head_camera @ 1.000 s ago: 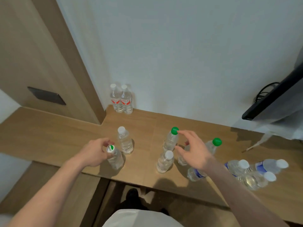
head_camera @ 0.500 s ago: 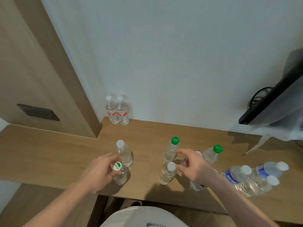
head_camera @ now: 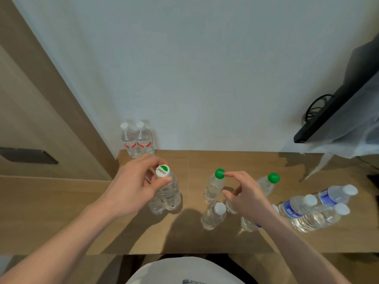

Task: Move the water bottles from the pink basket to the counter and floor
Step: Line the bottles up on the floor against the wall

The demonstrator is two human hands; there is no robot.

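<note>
Several clear water bottles stand on the wooden counter (head_camera: pixel 61 212). My left hand (head_camera: pixel 133 187) grips the neck of a bottle with a white-and-green cap (head_camera: pixel 162 171); its body (head_camera: pixel 171 193) is close against another bottle that the hand mostly hides. My right hand (head_camera: pixel 246 195) hovers with its fingers apart, its index fingertip touching the cap of a green-capped bottle (head_camera: pixel 213 187). A small white-capped bottle (head_camera: pixel 213 216) stands just in front. A second green-capped bottle (head_camera: pixel 266 184) leans behind the right hand. The pink basket is out of view.
Two red-labelled bottles (head_camera: pixel 135 140) stand at the back against the wall. Several blue-labelled bottles (head_camera: pixel 297 209) lie clustered at the right. A black screen (head_camera: pixel 328 111) with cables overhangs the right end. A wooden panel (head_camera: pixel 41 109) rises at the left.
My left hand carried the white-and-green-capped bottle back, up against the white-capped one. My right hand left the bottle below it, and its index finger now touches the green cap.
</note>
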